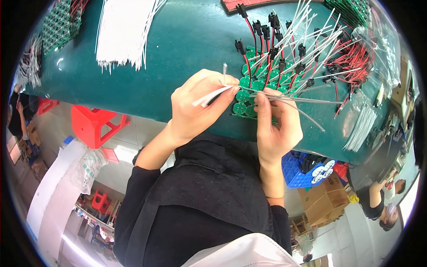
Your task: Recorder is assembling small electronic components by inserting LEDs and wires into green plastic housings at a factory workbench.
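My left hand (195,104) is closed in a pinch on a few thin white wires (205,96), whose ends stick out past the fingers. My right hand (279,124) pinches thin grey-white wires (318,102) that trail off to the right. The fingertips of both hands are close together, joined by a stretch of wire. Just behind and below them lies a panel of round green circuit boards (241,96). Red-and-black leads with black connectors (240,46) stand up from that panel, among many loose white wires (307,33). Exact wire ends at my fingertips are too small to tell.
A thick bundle of white wires (122,33) lies at the back left of the green table (191,40). Red-and-black leads (356,62) pile up at right, near a smaller wire bundle (361,127). Below stand a blue crate (302,171) and a red stool (93,124).
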A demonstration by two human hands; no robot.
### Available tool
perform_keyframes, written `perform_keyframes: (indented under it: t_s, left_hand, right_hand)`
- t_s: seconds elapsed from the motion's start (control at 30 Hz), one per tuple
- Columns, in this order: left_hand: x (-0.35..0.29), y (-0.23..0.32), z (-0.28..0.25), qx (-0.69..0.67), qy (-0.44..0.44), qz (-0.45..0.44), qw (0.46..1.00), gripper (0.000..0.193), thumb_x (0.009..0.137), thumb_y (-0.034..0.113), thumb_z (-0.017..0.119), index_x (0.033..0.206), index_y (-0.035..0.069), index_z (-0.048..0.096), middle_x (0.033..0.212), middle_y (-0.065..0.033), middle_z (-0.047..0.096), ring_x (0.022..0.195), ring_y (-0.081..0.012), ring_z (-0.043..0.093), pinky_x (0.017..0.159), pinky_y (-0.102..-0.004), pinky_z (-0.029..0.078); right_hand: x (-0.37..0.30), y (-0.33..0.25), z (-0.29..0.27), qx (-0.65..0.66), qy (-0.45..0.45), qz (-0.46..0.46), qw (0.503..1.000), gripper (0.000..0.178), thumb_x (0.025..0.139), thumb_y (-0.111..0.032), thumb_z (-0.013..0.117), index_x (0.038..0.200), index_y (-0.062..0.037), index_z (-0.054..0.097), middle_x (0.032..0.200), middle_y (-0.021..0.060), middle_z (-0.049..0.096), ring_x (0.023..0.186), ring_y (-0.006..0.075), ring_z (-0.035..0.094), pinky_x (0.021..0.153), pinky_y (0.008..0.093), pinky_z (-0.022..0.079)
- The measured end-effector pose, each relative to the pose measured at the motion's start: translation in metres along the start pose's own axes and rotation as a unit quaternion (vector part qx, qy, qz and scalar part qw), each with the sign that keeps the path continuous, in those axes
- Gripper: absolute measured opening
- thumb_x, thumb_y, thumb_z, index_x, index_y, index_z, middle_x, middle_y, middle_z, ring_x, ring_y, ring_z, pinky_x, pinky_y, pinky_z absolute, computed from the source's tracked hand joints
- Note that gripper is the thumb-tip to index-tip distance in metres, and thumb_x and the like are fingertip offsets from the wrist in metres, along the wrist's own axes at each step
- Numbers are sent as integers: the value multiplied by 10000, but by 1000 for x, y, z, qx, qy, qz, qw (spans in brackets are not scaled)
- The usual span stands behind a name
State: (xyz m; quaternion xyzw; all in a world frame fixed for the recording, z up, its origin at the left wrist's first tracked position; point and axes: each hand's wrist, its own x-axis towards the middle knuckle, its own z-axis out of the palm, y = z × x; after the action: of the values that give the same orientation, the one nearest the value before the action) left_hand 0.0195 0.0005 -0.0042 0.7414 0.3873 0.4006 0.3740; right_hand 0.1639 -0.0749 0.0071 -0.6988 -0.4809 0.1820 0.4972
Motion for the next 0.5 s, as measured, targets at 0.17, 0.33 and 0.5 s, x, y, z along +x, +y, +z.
perform_keyframes:
  t_s: [0.17,0.33,0.5]
  left_hand:
    - [0,0,0,26,4,15,1000,164,757,-35,761,899,18,699,865,-76,707,735,-184,684,634,-273,553]
    - [-1,-1,0,14,18,21,1000,169,752,-35,765,896,21,697,867,-78,709,743,-185,683,629,-277,550]
    - [-1,-4,2,7,14,30,999,168,752,-38,765,892,21,691,866,-80,710,747,-185,680,625,-282,547]
  right_hand:
    - [7,-4,8,-47,-38,-73,995,222,773,30,762,969,34,657,848,136,696,746,249,682,662,316,547]
    - [3,-3,-2,-13,-5,-50,999,215,763,65,760,948,35,654,861,133,704,755,240,685,692,312,556]
    - [-4,7,-7,24,13,19,999,133,789,59,751,892,65,668,882,146,700,743,199,676,611,273,554]
